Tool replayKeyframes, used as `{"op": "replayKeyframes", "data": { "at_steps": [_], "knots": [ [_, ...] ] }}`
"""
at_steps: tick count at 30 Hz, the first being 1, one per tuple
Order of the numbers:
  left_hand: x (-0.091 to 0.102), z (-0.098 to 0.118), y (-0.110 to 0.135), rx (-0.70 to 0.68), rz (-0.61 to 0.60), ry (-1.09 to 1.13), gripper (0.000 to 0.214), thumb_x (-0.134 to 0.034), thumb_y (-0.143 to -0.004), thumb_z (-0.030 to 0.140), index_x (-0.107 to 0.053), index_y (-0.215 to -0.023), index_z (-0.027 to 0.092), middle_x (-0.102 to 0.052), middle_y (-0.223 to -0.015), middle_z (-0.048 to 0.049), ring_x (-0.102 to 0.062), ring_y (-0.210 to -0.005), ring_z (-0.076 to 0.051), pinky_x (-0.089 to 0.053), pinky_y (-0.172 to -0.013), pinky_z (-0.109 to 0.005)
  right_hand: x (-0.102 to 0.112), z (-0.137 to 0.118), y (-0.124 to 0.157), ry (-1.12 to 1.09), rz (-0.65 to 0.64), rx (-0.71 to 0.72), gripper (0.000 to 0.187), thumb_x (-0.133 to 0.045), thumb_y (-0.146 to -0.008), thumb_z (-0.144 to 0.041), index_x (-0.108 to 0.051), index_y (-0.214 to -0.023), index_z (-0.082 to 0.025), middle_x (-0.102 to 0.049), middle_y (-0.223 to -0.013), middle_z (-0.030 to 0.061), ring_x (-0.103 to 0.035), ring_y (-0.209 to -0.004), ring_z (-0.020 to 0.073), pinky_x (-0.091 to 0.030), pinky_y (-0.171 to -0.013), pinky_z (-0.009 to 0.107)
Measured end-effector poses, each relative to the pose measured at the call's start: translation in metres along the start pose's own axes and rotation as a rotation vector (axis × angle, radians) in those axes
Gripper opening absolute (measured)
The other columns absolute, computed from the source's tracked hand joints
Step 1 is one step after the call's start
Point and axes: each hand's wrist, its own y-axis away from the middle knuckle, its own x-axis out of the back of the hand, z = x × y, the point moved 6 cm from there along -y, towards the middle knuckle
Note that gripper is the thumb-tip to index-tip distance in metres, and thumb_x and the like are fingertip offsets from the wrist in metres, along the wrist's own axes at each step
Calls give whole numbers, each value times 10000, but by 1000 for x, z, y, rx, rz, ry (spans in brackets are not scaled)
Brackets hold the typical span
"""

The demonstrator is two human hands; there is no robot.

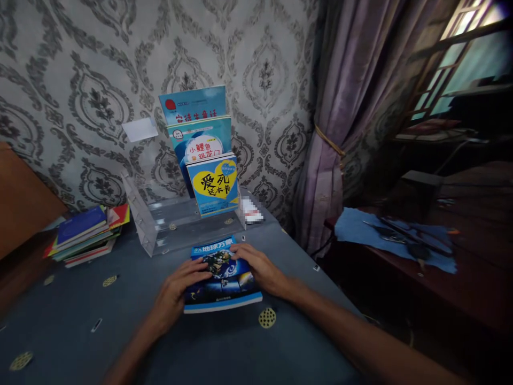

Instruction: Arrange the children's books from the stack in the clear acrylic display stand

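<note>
A blue book (224, 286) with a picture of the earth on its cover is at the table's front middle, below the rack. My left hand (176, 286) grips its left side, fingers stretched over the cover. At the upper right side, my right hand (262, 267) has its fingers on the cover too; both thumbs are hard to see. Just behind stands a clear stepped book rack (140, 219). On its right side, one behind another, are a small blue book with a yellow heart (214, 187), a teal book (202, 144) and a taller blue book (194, 104).
A stack of several books (86, 232) lies on the left of the dark tablecloth (100, 315). A white card (140, 130) shows above the rack's left side. To the right are a tied curtain (328, 133) and a blue cloth (360, 230) with dark items on it.
</note>
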Motion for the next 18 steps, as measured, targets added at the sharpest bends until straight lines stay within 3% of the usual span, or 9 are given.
{"op": "replayKeyframes", "data": {
  "at_steps": [4,8,14,18],
  "knots": [
    [-21,-5,10,-8,-183,-202,655,-462,-873,-8,-552,-1428,329,-567,-1479,-59,-465,-1426,-243,-397,-1167,-544,-8,11,4,58,-59,-20,223,-446,-997,-201,-632,-1119,-188,-631,-1273,134,-566,-1258,233,-486,-1056,438],
    [-28,-9,13,78,-313,-265,760,-449,-832,-56,-474,-1485,333,-446,-1577,-46,-361,-1489,-236,-398,-1175,-524,-13,9,5,124,-186,-31,317,-420,-950,-100,-658,-1137,-193,-643,-1281,111,-535,-1301,226,-458,-1094,430],
    [-27,-14,18,112,-314,-238,711,-427,-864,-33,-476,-1479,319,-448,-1577,-43,-383,-1478,-218,-401,-1177,-513,-14,3,4,209,-289,-29,414,-417,-915,-27,-654,-1212,-191,-643,-1303,112,-551,-1281,225,-464,-1087,436],
    [-27,-17,15,100,-242,-293,535,-423,-938,64,-546,-1419,264,-536,-1509,-65,-495,-1401,-215,-447,-1149,-472,-14,-2,2,282,-300,-37,365,-419,-952,-58,-661,-1198,-174,-655,-1270,119,-573,-1232,232,-473,-1069,436]
  ]
}}
